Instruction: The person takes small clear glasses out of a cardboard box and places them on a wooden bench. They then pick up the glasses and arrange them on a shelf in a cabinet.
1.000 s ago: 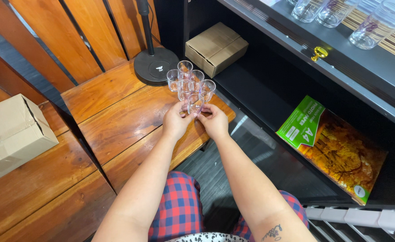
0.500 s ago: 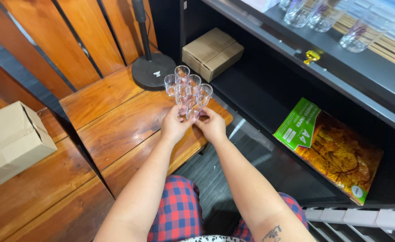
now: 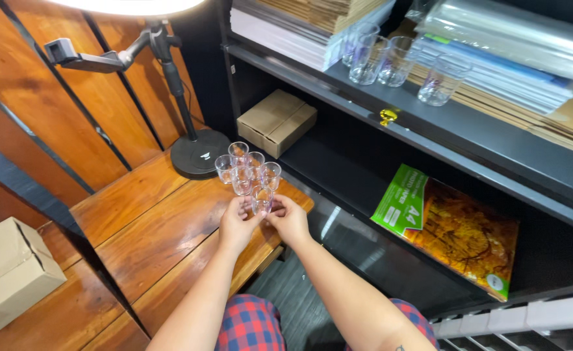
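Small clear plastic cups (image 3: 246,170) are grouped in a tight cluster on the wooden bench top (image 3: 150,221), the nearest cup (image 3: 261,198) pinched between the left hand (image 3: 236,224) and the right hand (image 3: 289,220), both closed on it so it can be set against the others. Just behind, the round black lamp base (image 3: 199,155) limits room; a small brown cardboard box (image 3: 276,121) lies on the black shelf (image 3: 338,169) beside.

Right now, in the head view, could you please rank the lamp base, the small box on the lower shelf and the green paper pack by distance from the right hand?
1. Lamp base, up-left of the right hand.
2. Small box, above on the lower shelf.
3. Green paper pack, far right.
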